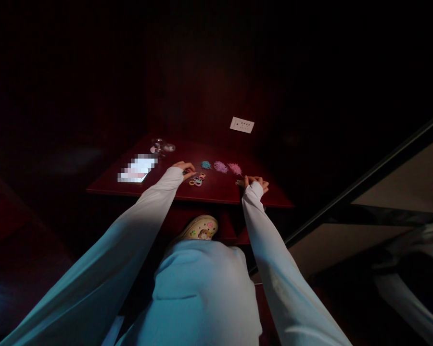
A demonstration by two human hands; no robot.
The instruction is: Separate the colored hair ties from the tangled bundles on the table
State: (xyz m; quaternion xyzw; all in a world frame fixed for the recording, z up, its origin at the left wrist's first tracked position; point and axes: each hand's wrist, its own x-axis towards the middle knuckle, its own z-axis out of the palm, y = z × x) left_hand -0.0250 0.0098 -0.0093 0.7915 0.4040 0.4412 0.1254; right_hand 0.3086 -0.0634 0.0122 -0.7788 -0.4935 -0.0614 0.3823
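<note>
My left hand [185, 168] rests on the dark red table [216, 192], fingers curled, right beside a small cluster of coloured rings [197, 179]. My right hand [257, 183] sits near the table's front right edge, fingers pinched on something small and pale that I cannot make out. Behind the rings lie three small heaps: a teal heap [206, 165], a lilac heap [221, 166] and a pink heap [235, 168]. Both arms wear long pale sleeves.
A lit phone [137, 169] lies at the table's left. A small glass jar [158, 145] and its lid [169, 147] stand at the back left. A white wall socket [242, 124] is behind the table. My knee and a decorated clog [201, 228] sit below the table edge.
</note>
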